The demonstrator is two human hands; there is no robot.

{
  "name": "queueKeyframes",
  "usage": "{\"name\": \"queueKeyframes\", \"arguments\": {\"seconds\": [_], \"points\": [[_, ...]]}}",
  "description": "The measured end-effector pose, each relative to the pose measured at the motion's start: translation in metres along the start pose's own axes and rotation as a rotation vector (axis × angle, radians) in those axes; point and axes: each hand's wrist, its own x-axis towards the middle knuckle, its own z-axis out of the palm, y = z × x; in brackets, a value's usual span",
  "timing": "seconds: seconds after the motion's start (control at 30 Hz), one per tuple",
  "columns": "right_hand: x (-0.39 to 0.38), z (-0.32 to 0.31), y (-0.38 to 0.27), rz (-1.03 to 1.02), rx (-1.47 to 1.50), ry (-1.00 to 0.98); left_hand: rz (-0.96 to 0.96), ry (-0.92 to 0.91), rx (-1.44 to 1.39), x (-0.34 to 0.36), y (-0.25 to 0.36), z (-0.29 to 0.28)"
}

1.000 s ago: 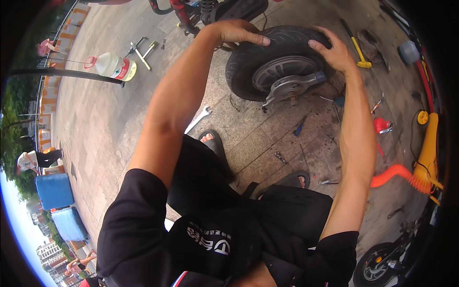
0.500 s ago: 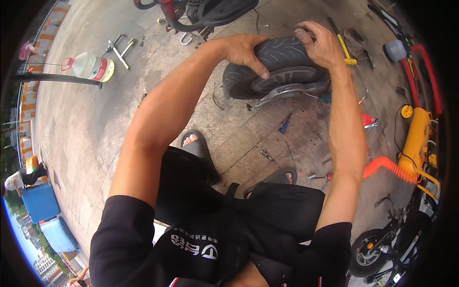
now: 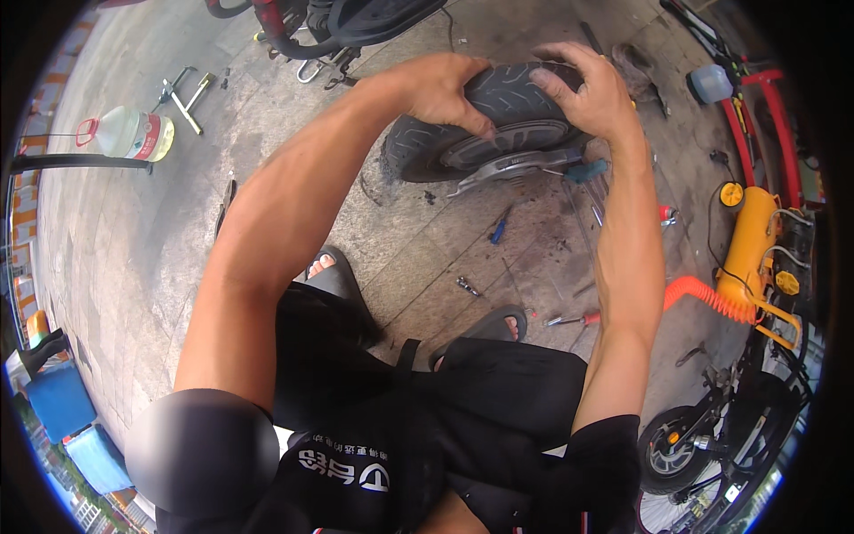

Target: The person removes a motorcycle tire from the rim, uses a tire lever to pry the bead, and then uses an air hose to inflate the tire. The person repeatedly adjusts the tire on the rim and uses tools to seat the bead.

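A black tyre (image 3: 503, 93) on a wheel with a metal hub (image 3: 498, 167) rests on the paving at upper centre. My left hand (image 3: 454, 93) grips the tyre, thumb down on the sidewall near the rim, fingertips partly hidden. My right hand (image 3: 592, 93) is at the tyre's upper right, thumb by the tread and fingers apart, raised above the top edge. A blue-handled screwdriver (image 3: 498, 227) and a small metal socket tool (image 3: 468, 286) lie below the wheel.
A scooter frame (image 3: 302, 22) is above. A bottle (image 3: 140, 133) and T-wrench (image 3: 184, 109) lie left. A yellow compressor tank (image 3: 747, 240), orange hose (image 3: 703, 294) and red frame (image 3: 787, 133) stand right, a bike (image 3: 676, 445) lower right. Blue padded objects (image 3: 60, 402) are lower left.
The view has shifted, putting the wheel further left in the picture. My left thumb has moved down from the tread onto the sidewall, and my right fingers have lifted and spread from the tyre.
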Motion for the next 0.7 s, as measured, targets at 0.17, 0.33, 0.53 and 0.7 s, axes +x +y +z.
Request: {"name": "queueKeyframes", "arguments": {"seconds": [0.17, 0.33, 0.53, 0.7], "points": [[-0.003, 0.005, -0.014, -0.023, -0.143, -0.130, -0.017, 0.029, 0.023, 0.004, -0.003, -0.001], [0.003, 0.013, -0.009, -0.060, -0.113, -0.076, -0.007, 0.104, 0.103, 0.009, -0.007, 0.003], [0.004, 0.014, -0.008, -0.064, -0.080, -0.058, 0.023, 0.141, 0.124, 0.013, -0.005, 0.006], [0.004, 0.015, -0.007, -0.047, -0.109, -0.041, -0.014, 0.138, 0.147, 0.013, 0.001, 0.005]]}}
